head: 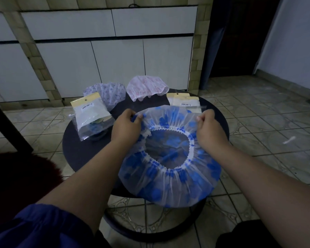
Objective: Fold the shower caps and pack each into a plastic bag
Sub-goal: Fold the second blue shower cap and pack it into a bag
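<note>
At the far left, just off the table's left edge, a dark red furry cushion (pixel 23 178) shows beside a blue sleeve (pixel 43 228) on the person's left arm. The round dark table (pixel 75 153) stands on a tiled floor (pixel 258 126) in front of white cabinets (pixel 115 56).

Near the table's left edge lies a packed plastic bag (pixel 92 119) with a yellow header card and a barcode label; something dark and blue-green shows through its clear lower part. Behind it, at the back-left edge, sits a white cap with small blue print (pixel 107 93), partly hidden by the bag.

The left hand (pixel 126 127) pinches the far-left part of the blue-flowered shower cap (pixel 170 169), fingers curled round a gathered bit of the plastic. The cap is held spread between both hands over the middle and near edge of the table, its elastic opening facing up and its lower part hanging past the table's near edge.

At the back edge, behind the held cap, lies a white cap with pink print (pixel 146 88). To its right, near the back-right edge, lies an empty plastic bag (pixel 185 102) with a yellow header card, its lower part hidden behind the held cap.

The right hand (pixel 210 130) grips the far-right part of the same cap, fingers closed on the plastic edge.
</note>
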